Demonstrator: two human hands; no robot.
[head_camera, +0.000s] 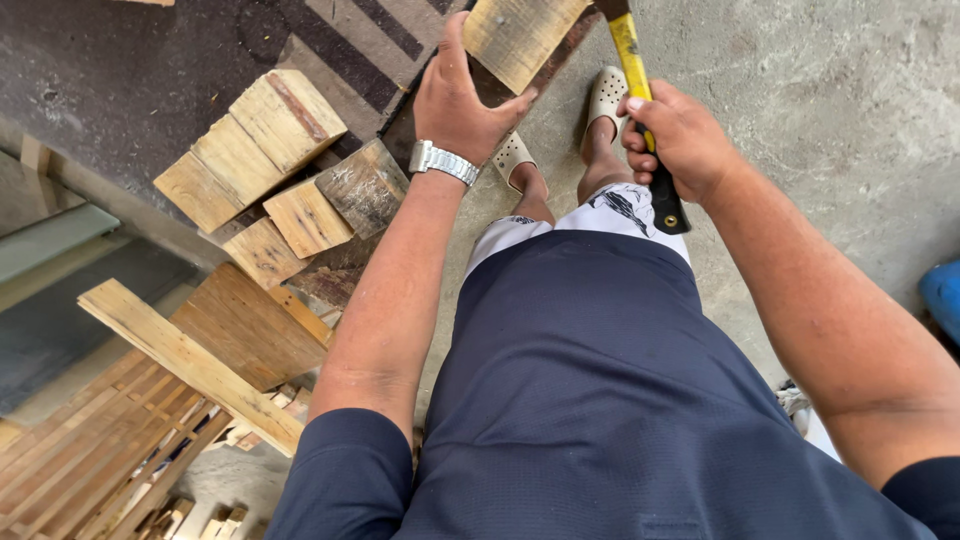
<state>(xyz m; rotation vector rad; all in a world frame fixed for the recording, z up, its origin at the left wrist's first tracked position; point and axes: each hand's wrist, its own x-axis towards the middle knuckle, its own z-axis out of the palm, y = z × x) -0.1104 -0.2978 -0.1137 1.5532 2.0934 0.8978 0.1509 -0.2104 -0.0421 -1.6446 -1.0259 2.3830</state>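
We see the left hand (462, 98), a silver watch (443, 160) on its wrist, closed over the edge of a pale wooden block (520, 35) held upright over a dark plank at the top of the view. The right hand (680, 135) is wrapped tight around the yellow-and-black handle of an axe (640, 90) just beside the block. More cut wood blocks (265, 160) lie piled on the concrete floor (830, 110) to the left.

The wood block (520, 35) is pale and flat-faced, with rough grain, and it stands tilted on a dark plank at the top of the view. The axe handle (640, 110) is yellow with a black grip, pointing up and away over the concrete floor; its head is out of view.
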